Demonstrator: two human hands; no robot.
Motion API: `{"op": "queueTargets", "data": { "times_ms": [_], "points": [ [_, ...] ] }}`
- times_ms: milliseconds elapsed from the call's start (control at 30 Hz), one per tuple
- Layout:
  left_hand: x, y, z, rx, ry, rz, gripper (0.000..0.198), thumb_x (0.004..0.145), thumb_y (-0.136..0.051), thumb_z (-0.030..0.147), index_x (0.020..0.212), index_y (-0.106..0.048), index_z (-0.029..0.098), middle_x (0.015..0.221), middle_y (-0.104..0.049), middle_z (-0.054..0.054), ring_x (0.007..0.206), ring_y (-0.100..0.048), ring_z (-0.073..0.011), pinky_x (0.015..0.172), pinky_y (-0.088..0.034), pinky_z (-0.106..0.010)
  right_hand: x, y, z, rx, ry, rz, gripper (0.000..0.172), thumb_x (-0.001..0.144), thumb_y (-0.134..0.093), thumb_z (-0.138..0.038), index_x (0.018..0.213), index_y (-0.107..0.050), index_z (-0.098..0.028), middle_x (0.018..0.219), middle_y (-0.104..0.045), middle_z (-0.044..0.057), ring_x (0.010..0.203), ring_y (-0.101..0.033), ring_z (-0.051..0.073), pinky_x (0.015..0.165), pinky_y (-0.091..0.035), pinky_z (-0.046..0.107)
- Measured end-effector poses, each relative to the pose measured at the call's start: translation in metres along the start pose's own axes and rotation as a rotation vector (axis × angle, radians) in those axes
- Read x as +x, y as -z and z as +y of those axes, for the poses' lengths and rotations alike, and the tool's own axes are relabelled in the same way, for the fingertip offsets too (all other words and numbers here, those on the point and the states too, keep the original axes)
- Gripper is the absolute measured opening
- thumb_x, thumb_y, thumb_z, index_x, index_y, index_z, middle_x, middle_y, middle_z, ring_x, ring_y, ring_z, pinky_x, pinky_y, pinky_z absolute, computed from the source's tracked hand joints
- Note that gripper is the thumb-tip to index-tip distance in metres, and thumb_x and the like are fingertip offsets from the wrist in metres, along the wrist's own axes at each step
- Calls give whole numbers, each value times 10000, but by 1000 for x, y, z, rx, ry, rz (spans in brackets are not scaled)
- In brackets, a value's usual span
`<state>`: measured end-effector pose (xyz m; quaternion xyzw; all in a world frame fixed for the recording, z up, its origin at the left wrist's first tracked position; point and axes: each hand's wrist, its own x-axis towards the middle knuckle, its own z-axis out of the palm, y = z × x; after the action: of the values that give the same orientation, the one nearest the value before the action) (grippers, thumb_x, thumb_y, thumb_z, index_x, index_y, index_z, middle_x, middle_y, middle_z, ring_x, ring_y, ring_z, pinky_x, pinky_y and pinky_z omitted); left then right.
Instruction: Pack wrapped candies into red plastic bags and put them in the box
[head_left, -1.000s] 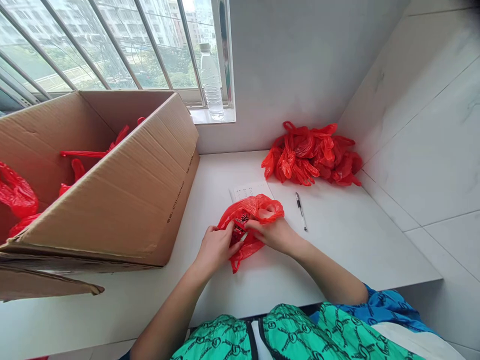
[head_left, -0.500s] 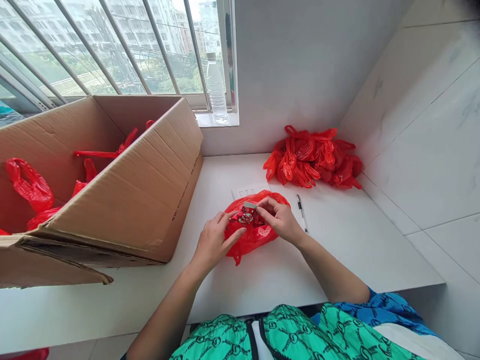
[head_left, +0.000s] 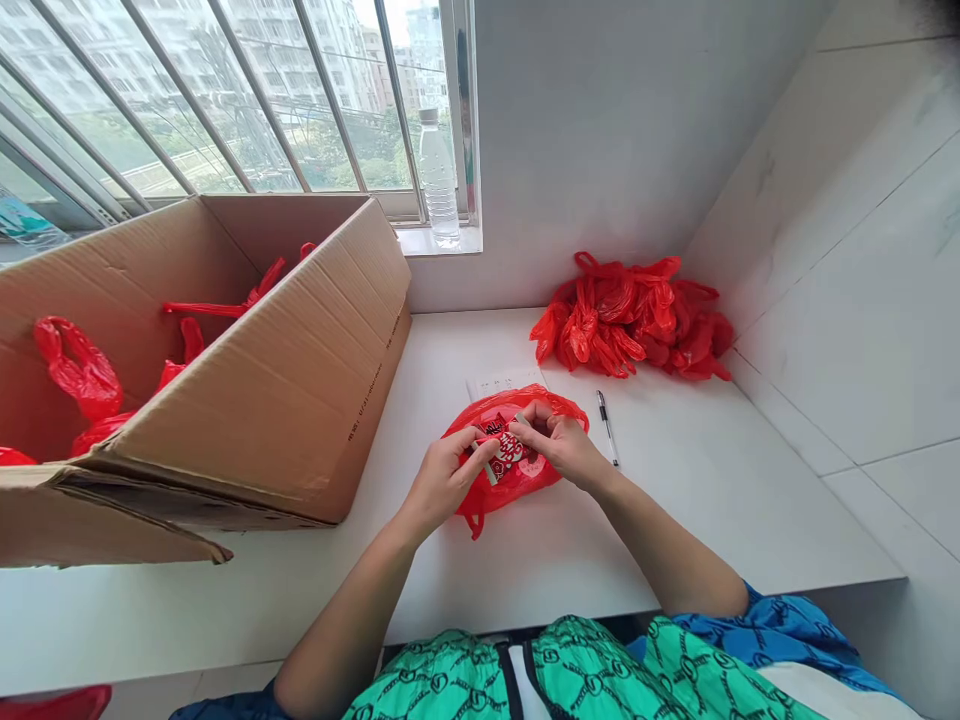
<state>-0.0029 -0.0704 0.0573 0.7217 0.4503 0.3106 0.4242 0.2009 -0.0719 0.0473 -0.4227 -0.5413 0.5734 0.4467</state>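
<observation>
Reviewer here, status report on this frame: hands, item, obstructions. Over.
Left hand and right hand both pinching small red packet. Packet held over red plastic bag. Pen beside bag, apart from hands; no obstruction seen.

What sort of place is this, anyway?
Perhaps a corner of a home or small workroom: a barred window, a white counter against a tiled wall, and a large cardboard box holding red plastic bags.

Barred window (head_left: 247, 100) — grey wall (head_left: 600, 130)
</observation>
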Motion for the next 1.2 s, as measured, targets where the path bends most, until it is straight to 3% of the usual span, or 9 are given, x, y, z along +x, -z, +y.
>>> {"op": "queueTargets", "data": {
  "times_ms": [167,333,467,567,667,733,867,1033,1200],
  "points": [
    [2,-3,-3,51,13,17,423,977,-441,544,807,-587,186,721,-572,20,639,-481,-123,609,-380,-236,1,-2,-1,-64,22,44,380,856,-638,-569,764,-510,-224,739,-521,-35,718,-549,137,701,-469,279],
    [-8,13,0,273,59,155,417,1021,-326,515,1277,-547,270,928,-653,-1,773,-587,-162,684,-425,-267,-8,4,-14,-590,-36,219,370,903,-561,-571,1099,-603,-260,840,-676,28,728,-636,217,702,-505,363],
    [-35,27,-1,554,-186,120,402,975,-474,522,1261,-588,263,986,-644,-42,841,-591,-191,772,-443,-309,-32,25,-38,-706,10,87,379,962,-484,-534,1250,-601,-317,983,-716,38,795,-666,223,714,-536,370],
    [-58,30,-8,689,-426,15,592,857,-614,629,1340,-564,291,1119,-629,-86,982,-592,-243,877,-450,-362,-53,51,-55,-602,96,-86,310,964,-509,-506,1020,-704,-271,937,-714,44,777,-659,197,643,-544,318],
    [-75,33,-21,764,-562,-31,892,699,-642,782,1446,-471,326,1354,-522,-129,1184,-524,-328,1015,-414,-460,-65,74,-63,-688,185,51,291,917,-601,-503,825,-669,-236,770,-673,36,644,-612,169,538,-495,291],
    [-81,35,-31,814,-579,-18,982,647,-658,806,1479,-430,337,1465,-419,-144,1274,-459,-375,1077,-376,-522,-67,81,-65,-863,285,227,290,852,-685,-522,879,-635,-238,795,-666,33,617,-587,161,537,-479,300],
    [-80,30,-46,895,-529,52,788,775,-768,501,1475,-429,373,1547,-302,-131,1368,-383,-387,1141,-317,-583,-60,77,-69,-1134,414,208,511,782,-743,-560,1141,-575,-238,1113,-659,103,863,-655,239,645,-525,348],
    [-54,17,-26,571,-517,31,182,931,-615,291,1089,-701,316,1446,-477,-71,1360,-421,-308,1133,-346,-518,-41,65,-83,-1065,472,12,162,883,-667,-411,942,-636,-264,1327,-579,79,1149,-594,292,918,-513,472],
    [-1,33,24,-282,-98,121,328,1002,-414,452,859,-557,194,1126,-693,-105,1029,-657,-248,830,-528,-366,-8,60,-100,-483,543,137,230,893,-627,-473,824,-570,-261,1298,-598,53,1204,-577,283,977,-497,479]
  ]
}}
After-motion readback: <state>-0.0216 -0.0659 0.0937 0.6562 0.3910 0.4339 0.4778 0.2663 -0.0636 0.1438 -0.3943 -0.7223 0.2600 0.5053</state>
